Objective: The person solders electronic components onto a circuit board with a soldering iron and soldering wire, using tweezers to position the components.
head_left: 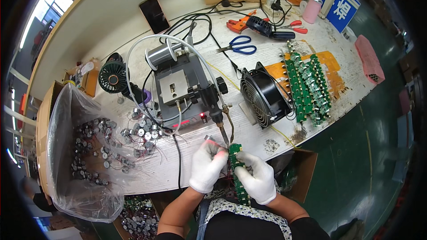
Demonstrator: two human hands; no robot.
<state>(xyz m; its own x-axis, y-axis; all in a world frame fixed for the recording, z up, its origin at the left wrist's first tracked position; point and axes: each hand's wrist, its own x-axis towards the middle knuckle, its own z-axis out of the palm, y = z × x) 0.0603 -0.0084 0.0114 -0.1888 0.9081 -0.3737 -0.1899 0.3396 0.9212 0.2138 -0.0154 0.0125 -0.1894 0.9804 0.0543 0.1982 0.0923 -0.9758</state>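
My right hand (255, 177), in a white glove, grips a long green circuit board strip (239, 182) that runs down toward my apron. My left hand (208, 164), gloved too, is closed at the strip's upper left edge. A small silver motor (208, 138) sticks out from its fingers; the wire ends are too small to make out. The soldering iron (221, 126), fixed in a stand, points down with its tip at the top end of the strip. A thin solder feed tube (230, 122) comes down beside the tip. Reddish light falls on the left glove's fingertips.
The soldering machine (182, 84) with a solder reel (161, 56) stands behind my hands. To the right are a black fan (263, 95) and several stacked board strips (307, 84). Loose motors (144, 129) lie left, by a plastic-lined box (55, 151). Pliers (240, 45) and cables lie farther back.
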